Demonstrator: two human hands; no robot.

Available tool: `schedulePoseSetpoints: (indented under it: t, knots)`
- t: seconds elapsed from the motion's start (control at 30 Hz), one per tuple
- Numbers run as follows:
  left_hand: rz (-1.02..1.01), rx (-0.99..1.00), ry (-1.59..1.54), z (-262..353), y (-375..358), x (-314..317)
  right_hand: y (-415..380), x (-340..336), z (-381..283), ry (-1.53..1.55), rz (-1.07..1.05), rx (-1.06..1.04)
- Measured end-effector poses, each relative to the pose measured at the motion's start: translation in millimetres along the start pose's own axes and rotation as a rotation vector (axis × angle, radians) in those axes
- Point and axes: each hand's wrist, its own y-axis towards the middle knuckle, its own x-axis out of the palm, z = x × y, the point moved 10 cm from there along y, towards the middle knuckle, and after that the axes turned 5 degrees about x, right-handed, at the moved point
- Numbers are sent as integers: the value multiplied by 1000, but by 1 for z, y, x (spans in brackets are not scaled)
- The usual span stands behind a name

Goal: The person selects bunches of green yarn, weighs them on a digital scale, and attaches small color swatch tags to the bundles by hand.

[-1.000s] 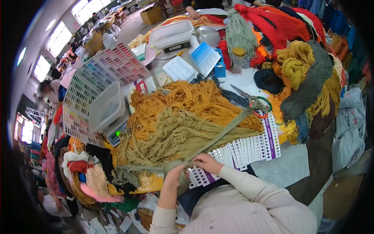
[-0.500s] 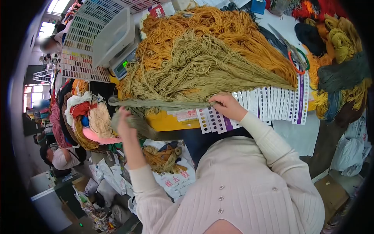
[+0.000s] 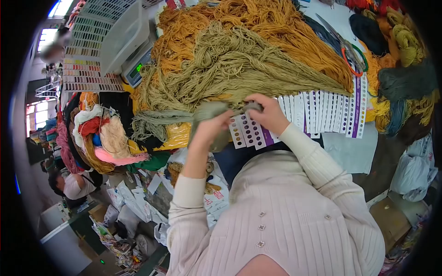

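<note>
Grey-green yarn [image 3: 209, 112] runs between my two hands in front of me at the table's near edge. My left hand [image 3: 214, 126] is closed around the strands, and a blurred loop of them hangs below it. A short way to the right, my right hand [image 3: 267, 110] pinches the gathered end of the same yarn. The rest of this yarn trails left over the table. Just beyond my hands lies a large heap of olive yarn [image 3: 239, 69], with orange-brown yarn [image 3: 271, 27] behind it. Under my right hand are dotted color cards [image 3: 251, 131].
Scissors [image 3: 347, 53] with red and green handles lie at the back right. A scale [image 3: 138, 66] with a lit display stands at the left, beside a rack of color samples [image 3: 90, 64]. Several yarn bundles [image 3: 99, 129] hang at the left edge. Another person [image 3: 73, 186] is at far left.
My left hand has moved right, close to my right hand, bringing the grey-green yarn with it. The strand stretched between the hands is now short and bunched. My view has shifted slightly.
</note>
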Motion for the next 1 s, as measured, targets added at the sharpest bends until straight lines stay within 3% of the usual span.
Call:
schedulePoseSetpoints:
  t: [0.03, 0.1, 0.17, 0.23, 0.33, 0.37, 0.43, 0.47, 0.57, 0.6, 0.7, 0.8, 0.9, 1.0]
  knots:
    - [1, 2, -35, 3, -4, -13, 0, 3, -9, -142, 7, -89]
    - [522, -196, 101, 28, -51, -74, -5, 13, -20, -427, 22, -257]
    - [234, -58, -215, 24, -58, -135, -6, 17, -15, -492, 27, -247]
    - [188, -32, -328, 41, -77, -146, -5, 18, -20, -530, 34, -239]
    - [652, 146, -407, 72, -95, -177, -5, 20, -20, -535, 24, -246]
    - [677, 301, -654, 82, -98, -184, -7, 20, -23, -523, 35, -282]
    - [425, 387, -932, 94, -107, -162, -8, 18, -28, -493, 67, -356]
    - [195, 397, -1016, 96, -109, -131, -9, 14, -32, -381, 95, -420]
    - [-323, 309, -1181, 98, -117, -14, -10, 18, -28, -79, -19, -145]
    - [-381, 295, -1211, 93, -114, 5, -13, 27, -29, 73, -44, -143]
    - [-470, 271, -1175, 88, -103, 36, -41, 67, -64, 703, -468, 309]
    - [-529, 312, -1095, 92, -99, 43, -52, 80, -78, 629, -655, 351]
    - [-537, 294, -1077, 93, -101, 44, -51, 81, -68, 165, -729, 207]
    - [-544, 264, -1036, 80, -106, 31, -35, 55, -82, 319, -490, 21]
